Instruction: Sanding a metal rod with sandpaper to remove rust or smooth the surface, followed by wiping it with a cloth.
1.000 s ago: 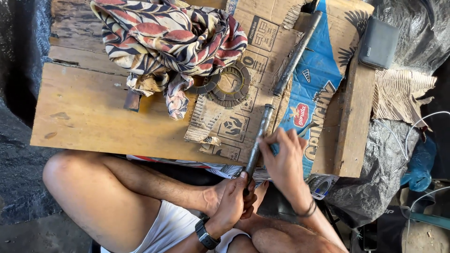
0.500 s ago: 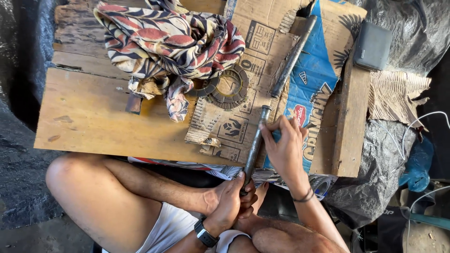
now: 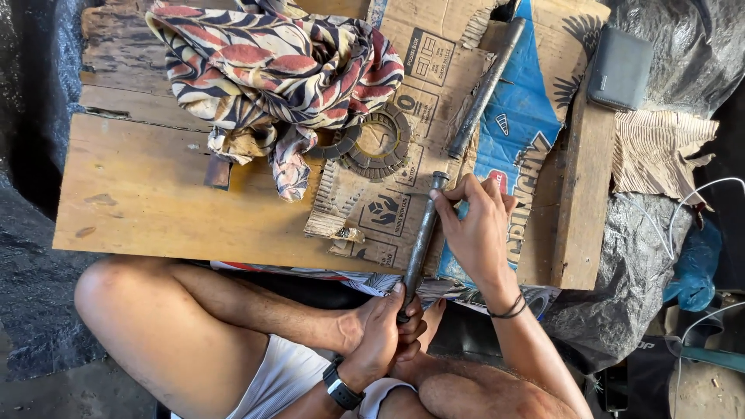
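- Head view: a long, dull grey metal rod [image 3: 420, 240], round and smooth, lies over flattened brown cardboard [image 3: 388, 209] on a worn wooden board [image 3: 155, 202].
- Its long axis runs nearly straight away from the person, far end tilted slightly right.
- The left hand [image 3: 384, 330] is closed around the rod's near end.
- The right hand [image 3: 477, 225] pinches the far tip with curled fingers.
- Nearby lie a toothed metal ring [image 3: 379, 142], a patterned cloth [image 3: 264, 70] and a second dark rod [image 3: 485, 89].

Left hand [image 3: 386, 330] grips the metal rod [image 3: 421, 240] at its near end; right hand [image 3: 477, 229] pinches its far tip.
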